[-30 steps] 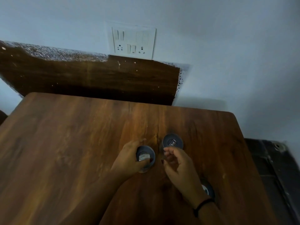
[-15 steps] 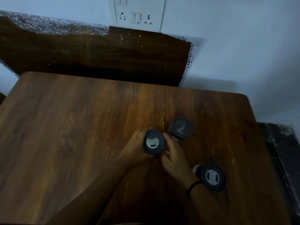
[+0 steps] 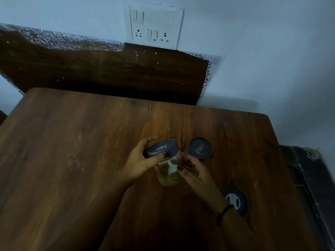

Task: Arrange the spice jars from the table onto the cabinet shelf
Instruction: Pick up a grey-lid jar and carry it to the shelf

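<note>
A clear spice jar (image 3: 167,178) with a dark grey lid (image 3: 162,148) is tilted above the wooden table (image 3: 72,145); it holds yellowish spice and a small white spoon. My left hand (image 3: 139,163) grips it round the lid, thumb on the near rim. My right hand (image 3: 195,171) holds the glass body from the right with curled fingers. A second jar (image 3: 199,148) with a dark lid stands upright just behind my right hand. My right wrist partly hides a third jar (image 3: 236,201), which stands at the near right.
The table's far edge meets a dark wooden panel (image 3: 108,73) on the wall, below a white switchboard (image 3: 155,26). A dark metal object (image 3: 311,178) lies beyond the table's right edge. No cabinet shelf is in view.
The jar that stood between my hands has come up off the table and tilted, so its glass side now shows. My right hand has closed on its body.
</note>
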Demonstrator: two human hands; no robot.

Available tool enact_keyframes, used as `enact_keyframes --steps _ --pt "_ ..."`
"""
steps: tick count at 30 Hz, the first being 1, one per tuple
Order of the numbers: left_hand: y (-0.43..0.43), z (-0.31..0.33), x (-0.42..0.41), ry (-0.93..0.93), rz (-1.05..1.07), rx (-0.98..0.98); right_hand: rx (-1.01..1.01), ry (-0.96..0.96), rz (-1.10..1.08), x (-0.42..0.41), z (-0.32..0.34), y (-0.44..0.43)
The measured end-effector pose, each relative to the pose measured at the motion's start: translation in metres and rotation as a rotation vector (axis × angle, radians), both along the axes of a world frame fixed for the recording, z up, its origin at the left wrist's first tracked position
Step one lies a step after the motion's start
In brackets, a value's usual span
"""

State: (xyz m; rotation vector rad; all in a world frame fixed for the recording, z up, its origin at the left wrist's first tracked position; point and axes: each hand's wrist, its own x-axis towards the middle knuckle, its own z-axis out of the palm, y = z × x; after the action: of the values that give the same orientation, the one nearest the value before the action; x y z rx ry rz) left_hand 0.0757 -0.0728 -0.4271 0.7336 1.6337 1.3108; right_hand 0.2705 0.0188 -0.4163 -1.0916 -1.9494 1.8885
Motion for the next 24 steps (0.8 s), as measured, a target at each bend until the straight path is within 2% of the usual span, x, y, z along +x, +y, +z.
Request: enact_keyframes --steps 5,11,19,24 --pt "-0.002 0.024 -0.005 -0.047 0.058 0.086 0.067 0.059 -0.002 -0.004 0.018 -0.013" --pt "-0.009 0.055 -0.014 -0.074 0.039 0.197 0.057 0.125 0.046 -0.024 0.042 -0.022" --pt "-0.028 0.092 -0.042 -0.12 0.071 0.361 -0.068 0.224 0.081 -0.063 0.082 -0.033" --pt "-0.034 0.103 -0.048 -0.14 0.096 0.404 -0.156 0.317 0.025 -0.076 0.093 -0.041"
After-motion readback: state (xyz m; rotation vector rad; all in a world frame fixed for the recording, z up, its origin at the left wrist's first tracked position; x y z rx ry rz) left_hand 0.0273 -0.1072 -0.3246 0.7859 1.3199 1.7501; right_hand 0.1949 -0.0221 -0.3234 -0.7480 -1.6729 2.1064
